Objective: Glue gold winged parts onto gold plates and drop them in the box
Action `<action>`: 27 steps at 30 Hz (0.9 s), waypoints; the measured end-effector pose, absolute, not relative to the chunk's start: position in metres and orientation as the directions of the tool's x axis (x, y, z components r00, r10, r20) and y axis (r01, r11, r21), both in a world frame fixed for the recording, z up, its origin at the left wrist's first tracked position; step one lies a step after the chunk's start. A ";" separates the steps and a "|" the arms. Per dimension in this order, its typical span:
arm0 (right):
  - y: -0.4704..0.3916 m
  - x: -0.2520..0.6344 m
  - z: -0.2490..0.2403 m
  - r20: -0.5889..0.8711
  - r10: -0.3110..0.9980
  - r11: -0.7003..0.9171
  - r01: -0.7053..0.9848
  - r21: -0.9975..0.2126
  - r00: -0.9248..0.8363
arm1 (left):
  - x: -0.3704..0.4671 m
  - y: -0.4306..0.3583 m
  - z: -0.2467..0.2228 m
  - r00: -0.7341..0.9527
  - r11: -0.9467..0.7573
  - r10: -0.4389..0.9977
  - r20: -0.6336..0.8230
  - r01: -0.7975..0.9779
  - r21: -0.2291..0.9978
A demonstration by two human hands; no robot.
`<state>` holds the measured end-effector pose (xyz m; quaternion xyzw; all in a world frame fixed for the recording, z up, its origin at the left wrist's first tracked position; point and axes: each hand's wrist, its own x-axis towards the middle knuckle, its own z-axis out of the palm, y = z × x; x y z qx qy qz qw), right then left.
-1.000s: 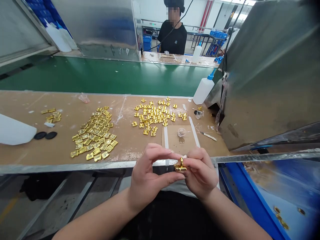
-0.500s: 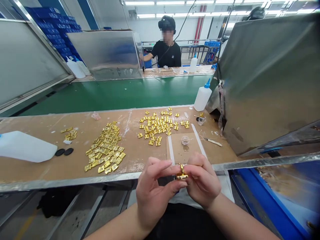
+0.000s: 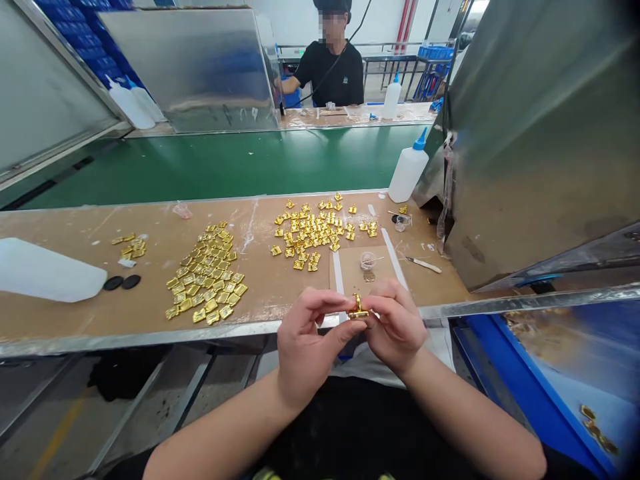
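Note:
A small gold piece (image 3: 358,313) with a ring-like loop on a flat base is pinched between both hands at the front edge of the bench. My left hand (image 3: 307,340) grips it from the left with thumb and fingers. From the right, my right hand (image 3: 397,327) holds it with bent fingertips. Beyond the hands lie a pile of gold looped pieces (image 3: 313,230) and, further left, a pile of flat gold plates (image 3: 207,273). A little tub (image 3: 367,261) with a thin stick across it rests on the cardboard between white strips.
White bottle with blue cap (image 3: 409,170) stands back right; another bottle (image 3: 47,270) lies at left near black discs (image 3: 123,282). A knife (image 3: 424,265) lies right of the tub. A metal panel (image 3: 540,147) rises at right. Past the green belt (image 3: 240,167) sits a person (image 3: 333,70).
The view has tilted down, so the bench and piles appear higher in the picture. Both hands still hold the gold piece, with little change in their grip.

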<state>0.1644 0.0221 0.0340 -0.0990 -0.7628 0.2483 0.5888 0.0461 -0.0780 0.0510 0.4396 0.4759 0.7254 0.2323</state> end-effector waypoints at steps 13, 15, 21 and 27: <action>0.045 0.186 0.060 0.887 0.250 0.968 0.071 -0.242 -0.387 | 0.029 -0.060 0.058 -0.378 -0.203 0.923 0.071 -0.320 0.925; 0.047 0.187 0.067 0.875 0.195 0.981 0.081 -0.178 -0.443 | 0.025 -0.058 0.060 -0.273 -0.104 0.962 -0.024 -0.441 0.892; 0.044 0.182 0.068 0.848 0.169 0.985 0.059 -0.161 -0.502 | 0.017 -0.058 0.058 -0.124 -0.005 0.987 -0.102 -0.656 0.755; 0.037 0.182 0.057 0.849 0.259 0.954 -0.014 -0.299 -0.460 | 0.012 -0.061 0.057 -0.103 -0.009 0.989 -0.102 -0.746 0.666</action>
